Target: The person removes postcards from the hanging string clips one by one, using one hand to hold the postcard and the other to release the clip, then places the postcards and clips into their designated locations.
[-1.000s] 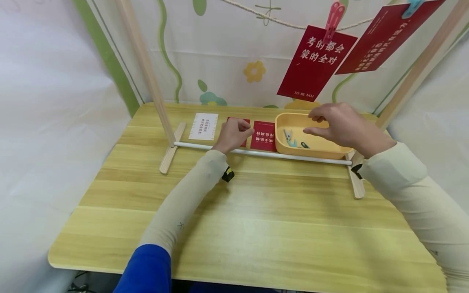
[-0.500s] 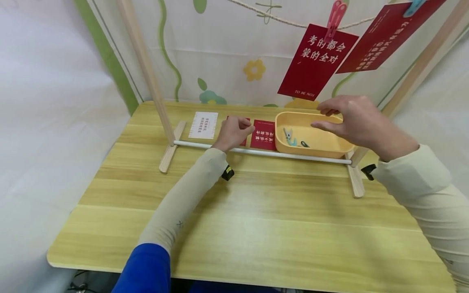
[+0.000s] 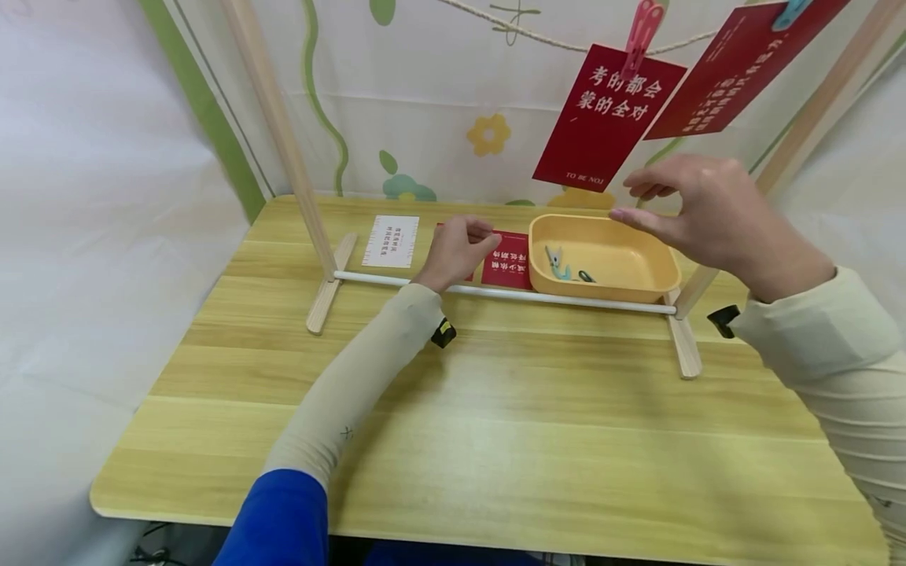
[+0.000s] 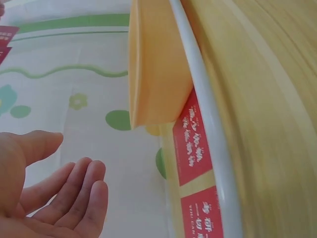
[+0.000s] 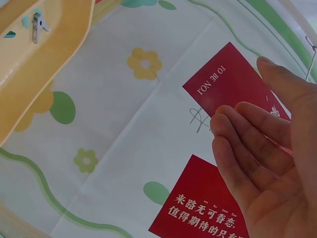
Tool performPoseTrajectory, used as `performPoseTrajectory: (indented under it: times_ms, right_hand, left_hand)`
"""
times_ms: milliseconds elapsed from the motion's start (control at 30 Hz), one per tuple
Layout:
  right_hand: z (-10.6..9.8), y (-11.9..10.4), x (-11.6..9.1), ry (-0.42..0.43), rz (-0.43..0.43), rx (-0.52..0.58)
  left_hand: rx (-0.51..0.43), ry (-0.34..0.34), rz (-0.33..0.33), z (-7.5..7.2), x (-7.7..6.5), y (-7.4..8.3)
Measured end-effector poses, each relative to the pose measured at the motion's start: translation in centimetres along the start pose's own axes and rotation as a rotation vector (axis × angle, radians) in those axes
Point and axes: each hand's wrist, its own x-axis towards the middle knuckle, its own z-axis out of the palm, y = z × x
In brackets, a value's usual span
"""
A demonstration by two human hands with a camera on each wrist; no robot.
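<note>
My left hand (image 3: 456,251), fingers loosely bent and holding nothing, hovers over the row of cards; it partly covers one red card. Another red card (image 3: 506,261) lies to its right, a white card (image 3: 392,241) to its left. Nothing is in my right hand (image 3: 729,220) either, raised over the right end of the yellow tray (image 3: 605,292), thumb and fingers apart. Inside the tray are a light blue clothespin (image 3: 559,267) and a small dark green piece (image 3: 586,277). A pink clothespin (image 3: 644,35) and a blue one (image 3: 789,14) clip two hanging red cards (image 3: 602,134).
A rope (image 3: 524,33) runs across the top between the frame's wooden posts (image 3: 283,134). Along the table (image 3: 453,424), a white rod (image 3: 488,295) joins the frame's feet in front of cards and tray. A patterned cloth (image 3: 425,94) hangs behind.
My right hand has moved right and slightly up, away from the tray's middle. The left hand has stayed almost in place. Cards, clothespins and tray have not moved.
</note>
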Motion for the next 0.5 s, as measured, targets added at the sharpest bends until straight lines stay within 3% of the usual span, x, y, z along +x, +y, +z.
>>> performPoseTrajectory:
  times_ms: [300,500]
  right_hand:
    - [-1.2,-0.4,0.5,0.062,0.044,-0.008]
    - [-1.8,-0.5,1.0,0.139,0.008,0.005]
  left_hand:
    - [-0.053,0.042,0.061,-0.2,-0.1,1.8]
    - [-0.114,0.061,0.111,-0.3,-0.3,2.6]
